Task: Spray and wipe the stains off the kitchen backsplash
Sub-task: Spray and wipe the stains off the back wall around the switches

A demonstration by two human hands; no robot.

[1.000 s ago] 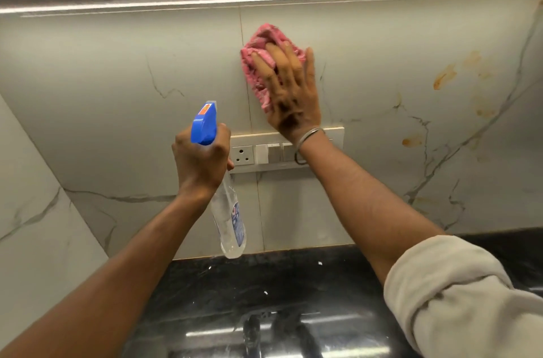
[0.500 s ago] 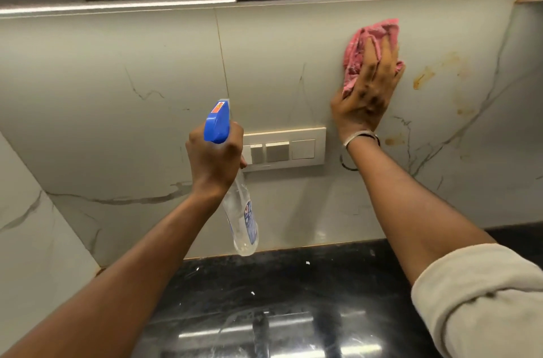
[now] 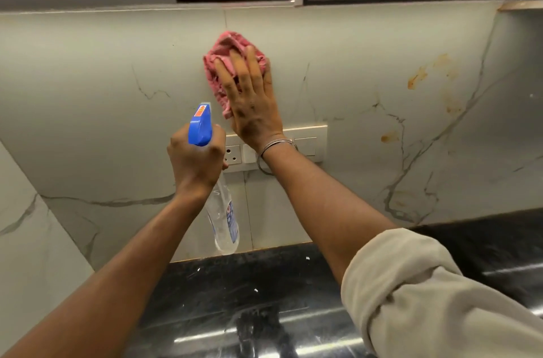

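Backsplash (image 3: 88, 78) of pale veined marble fills the view above the dark counter (image 3: 264, 284). The right hand (image 3: 252, 105) lies flat against it, fingers straight and spread, pressing a crumpled pink cloth (image 3: 226, 55) to the wall just above the switch plate (image 3: 311, 142). The left hand (image 3: 195, 161), lower and to its left, curls its fingers round the spray bottle (image 3: 226, 216), nozzle toward the wall. The orange stains (image 3: 417, 77) lie well apart to the cloth's right, so the right hand is nearer and the wipe probably needs to travel rightward.
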